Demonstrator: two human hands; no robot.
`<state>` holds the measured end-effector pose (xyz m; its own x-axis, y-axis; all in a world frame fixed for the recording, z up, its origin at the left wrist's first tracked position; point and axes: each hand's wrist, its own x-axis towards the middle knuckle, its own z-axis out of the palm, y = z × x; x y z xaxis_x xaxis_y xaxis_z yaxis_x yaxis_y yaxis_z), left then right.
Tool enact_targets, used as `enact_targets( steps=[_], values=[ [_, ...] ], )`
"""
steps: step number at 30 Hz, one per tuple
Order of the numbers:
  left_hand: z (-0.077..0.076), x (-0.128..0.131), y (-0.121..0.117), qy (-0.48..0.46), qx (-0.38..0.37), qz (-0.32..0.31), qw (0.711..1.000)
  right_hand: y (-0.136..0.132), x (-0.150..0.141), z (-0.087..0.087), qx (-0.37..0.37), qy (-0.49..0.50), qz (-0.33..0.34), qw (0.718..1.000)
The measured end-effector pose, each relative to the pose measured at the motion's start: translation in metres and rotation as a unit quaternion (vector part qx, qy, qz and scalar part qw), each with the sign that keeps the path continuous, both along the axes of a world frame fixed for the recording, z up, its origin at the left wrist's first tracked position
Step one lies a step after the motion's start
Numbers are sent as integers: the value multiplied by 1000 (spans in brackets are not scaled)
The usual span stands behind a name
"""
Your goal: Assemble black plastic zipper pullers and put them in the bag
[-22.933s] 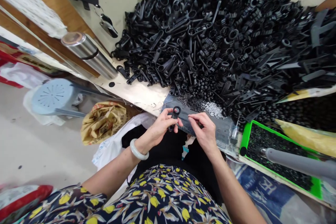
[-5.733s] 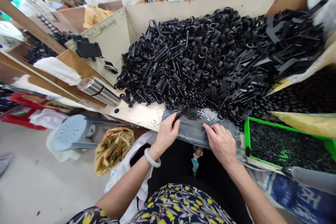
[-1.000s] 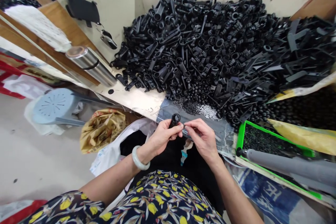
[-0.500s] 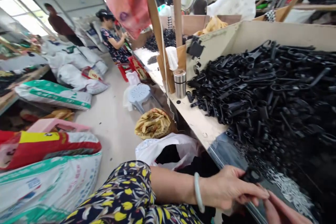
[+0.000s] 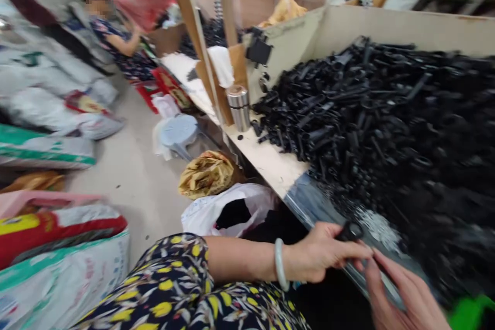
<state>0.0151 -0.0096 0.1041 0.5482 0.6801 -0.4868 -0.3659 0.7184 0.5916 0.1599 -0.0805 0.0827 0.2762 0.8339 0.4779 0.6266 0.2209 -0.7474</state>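
My left hand (image 5: 323, 252), with a pale bracelet at its wrist, is closed around a black plastic part (image 5: 351, 231) with a round, ring-like end sticking up past the thumb. My right hand (image 5: 406, 291) meets it at the fingertips, thumb and forefinger pinched together. What sits in that pinch is too small and blurred to make out. Both hands are over the worktable's front edge, close to a small heap of shiny silvery pieces (image 5: 377, 229). Behind them rises a large pile of similar black plastic parts (image 5: 348, 108).
A steel flask (image 5: 238, 108) stands by a wooden post on the table. Below the edge are an open white sack (image 5: 193, 216), a yellow bag (image 5: 207, 175) and a stool (image 5: 178, 130). Filled sacks (image 5: 77, 268) lie at left. A seated person (image 5: 116, 36) works further back.
The view has swung to the right and down, so the surroundings sit further left. My hands stay together, with the black plastic part still in my left; more of my right hand shows.
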Motion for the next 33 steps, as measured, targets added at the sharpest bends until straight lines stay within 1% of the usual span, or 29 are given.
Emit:
enact_targets(
  steps=[1,2,3,5,8,13,16,18,20,22,24,27,29,33],
  values=[
    [3,-3,-1,6,-2,0,1000,-4,-3,4,-4,-51,-30,998],
    [6,-5,0,7,-6,-2,1000,-4,-6,7,1,-86,-40,995],
    [6,-6,0,6,-15,2,1000,-3,-8,10,15,-104,-24,994],
    [5,-6,2,-8,-39,-21,999,2,-10,11,9,-91,-18,996],
    [0,-4,2,-11,-54,-49,997,7,-9,7,-12,-47,-27,998],
    [-5,-7,-1,10,-18,-79,997,4,-3,0,-46,-1,-11,999],
    [-3,-15,-2,14,4,-82,997,2,4,-3,-56,7,12,998],
    [0,-21,-1,5,5,-74,997,2,7,-4,-66,-2,36,997],
    [3,-26,-1,4,7,-75,997,3,9,-4,-76,-27,63,995],
    [4,-29,-2,18,25,-87,996,5,8,-4,-88,-62,86,990],
    [3,-31,-4,38,51,-96,993,8,6,-5,-94,-95,108,985],
    [-3,-32,-6,52,72,-90,992,12,3,-6,-89,-134,133,978],
    [-5,-33,-8,53,77,-84,992,14,2,-7,-82,-161,136,974],
    [-7,-32,-9,49,75,-79,993,14,-1,-9,-71,-218,122,966]
  ],
)
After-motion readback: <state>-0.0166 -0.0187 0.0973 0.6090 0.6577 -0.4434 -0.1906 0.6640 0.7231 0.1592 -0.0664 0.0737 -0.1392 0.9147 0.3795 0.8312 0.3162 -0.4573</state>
